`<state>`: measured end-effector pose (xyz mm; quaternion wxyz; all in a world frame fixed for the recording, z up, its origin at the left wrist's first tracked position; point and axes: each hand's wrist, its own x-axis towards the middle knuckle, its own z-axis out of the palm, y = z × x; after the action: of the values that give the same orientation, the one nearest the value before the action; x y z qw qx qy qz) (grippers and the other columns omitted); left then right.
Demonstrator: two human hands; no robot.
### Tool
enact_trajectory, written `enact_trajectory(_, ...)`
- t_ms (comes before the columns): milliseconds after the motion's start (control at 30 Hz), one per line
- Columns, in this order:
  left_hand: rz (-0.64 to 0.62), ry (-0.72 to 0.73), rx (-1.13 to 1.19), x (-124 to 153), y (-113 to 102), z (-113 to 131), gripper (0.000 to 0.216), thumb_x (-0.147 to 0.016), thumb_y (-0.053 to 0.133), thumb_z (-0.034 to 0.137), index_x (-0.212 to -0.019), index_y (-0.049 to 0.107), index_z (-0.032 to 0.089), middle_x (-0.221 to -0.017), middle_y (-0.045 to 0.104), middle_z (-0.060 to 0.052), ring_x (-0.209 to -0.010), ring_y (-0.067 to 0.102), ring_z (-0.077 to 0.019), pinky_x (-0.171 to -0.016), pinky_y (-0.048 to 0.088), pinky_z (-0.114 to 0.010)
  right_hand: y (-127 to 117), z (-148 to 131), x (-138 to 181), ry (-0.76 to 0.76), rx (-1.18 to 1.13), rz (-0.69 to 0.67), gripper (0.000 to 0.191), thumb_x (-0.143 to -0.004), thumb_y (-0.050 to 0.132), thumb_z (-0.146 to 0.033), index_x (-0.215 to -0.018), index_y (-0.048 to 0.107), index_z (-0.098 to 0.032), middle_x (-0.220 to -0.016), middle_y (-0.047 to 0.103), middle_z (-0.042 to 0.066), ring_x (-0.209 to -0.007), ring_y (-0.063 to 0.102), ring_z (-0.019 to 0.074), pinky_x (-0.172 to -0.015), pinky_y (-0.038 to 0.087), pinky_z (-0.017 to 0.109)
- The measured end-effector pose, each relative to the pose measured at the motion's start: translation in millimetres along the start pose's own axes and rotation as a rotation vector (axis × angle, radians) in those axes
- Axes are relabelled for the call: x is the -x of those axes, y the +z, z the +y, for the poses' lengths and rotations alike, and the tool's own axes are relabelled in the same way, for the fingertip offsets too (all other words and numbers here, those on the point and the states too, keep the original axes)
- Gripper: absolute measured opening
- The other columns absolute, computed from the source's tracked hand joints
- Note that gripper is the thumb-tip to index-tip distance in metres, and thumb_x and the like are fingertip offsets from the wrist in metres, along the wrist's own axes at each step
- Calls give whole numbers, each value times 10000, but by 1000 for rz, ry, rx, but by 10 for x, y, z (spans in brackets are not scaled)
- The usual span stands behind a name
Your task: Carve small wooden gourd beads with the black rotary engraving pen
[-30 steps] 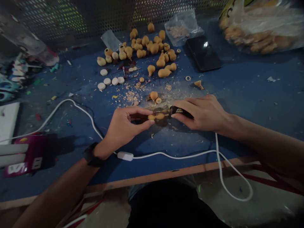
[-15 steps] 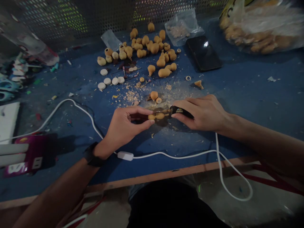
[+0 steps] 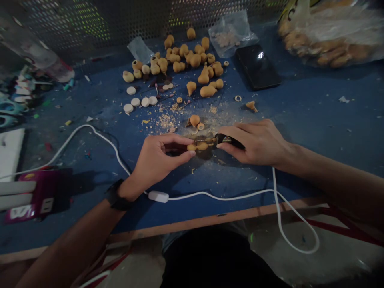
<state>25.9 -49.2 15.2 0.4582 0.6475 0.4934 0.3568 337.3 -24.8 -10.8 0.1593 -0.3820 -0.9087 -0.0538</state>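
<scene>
My left hand (image 3: 156, 158) is closed in a pinch around a small tan two-bulbed gourd (image 3: 198, 147), which lies on its side above the blue counter (image 3: 303, 120). My right hand (image 3: 255, 144) is curled firmly around a slim black handheld rotary tool (image 3: 228, 140). The tool's front end sits right against the gourd, though the exact point of contact is too small to tell. A black wristband (image 3: 117, 196) circles my left wrist, and a white cord with an oblong inline switch (image 3: 158, 196) runs across the counter just below my hands.

Just beyond my fingers, a single round tan gourd piece (image 3: 195, 120) sits among pale wood shavings (image 3: 165, 122). Farther up is a loose cluster of tan gourd-shaped pieces (image 3: 192, 60), with a row of white discs (image 3: 135, 102) beside it. To the right of the cluster lie a black smartphone (image 3: 257, 66) and a small clear plastic bag of pale bits (image 3: 231, 34). A large clear bag of tan pieces (image 3: 330, 36) sits in the far right corner, against a perforated metal panel (image 3: 135, 20).
</scene>
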Motion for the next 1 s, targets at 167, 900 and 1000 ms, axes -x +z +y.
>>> enact_trajectory(167, 6, 17, 1, 2, 2, -5, 201, -851, 1003, 334, -1016, 962, 226, -1005, 953, -70, -861, 919, -260, -815, 806, -345, 1, -8, -3, -21, 8, 26, 553, -1249, 422, -574, -1354, 849, -240, -988, 901, 97, -770, 796, 262, -643, 422, 379)
enact_trajectory(900, 33, 48, 15, -2, 17, -24, 182, -851, 1002, 303, -1005, 972, 212, -953, 950, -62, -814, 922, -242, -761, 789, -289, -1, 12, 0, -69, 14, 70, 525, -1262, 456, -547, -1342, 850, -210, -959, 892, 94, -739, 788, 245, -633, 413, 368)
enact_trajectory(1000, 30, 41, 1, 2, 17, -38, 218, -857, 1016, 349, -1020, 969, 213, -967, 951, -69, -823, 921, -250, -772, 797, -311, 1, -1, -1, -65, 26, 81, 535, -1263, 440, -548, -1338, 851, -214, -964, 897, 91, -740, 797, 250, -627, 420, 371)
